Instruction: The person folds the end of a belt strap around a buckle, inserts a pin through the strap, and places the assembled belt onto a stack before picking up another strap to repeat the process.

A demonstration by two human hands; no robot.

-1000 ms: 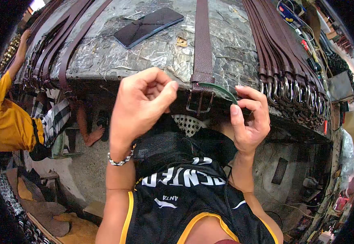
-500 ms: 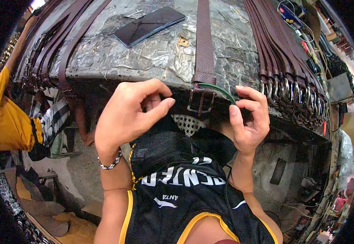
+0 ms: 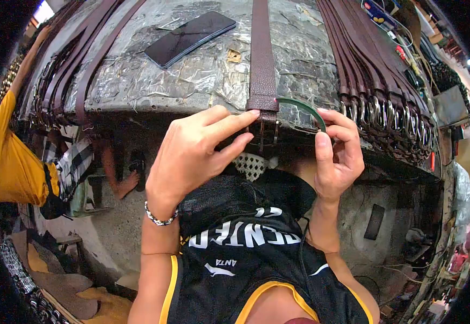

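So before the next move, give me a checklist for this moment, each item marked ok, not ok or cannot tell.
1. Green strip held: ok, pinched in the right hand.
2. Left hand at the belt's buckle end: ok, thumb and forefinger tips apart.
3. Buckle fully visible: not ok, the left hand covers part.
4. Strip's far end fastened to the belt: cannot tell, they meet at the edge.
5. Phone clear of this belt: ok, lying apart to its left.
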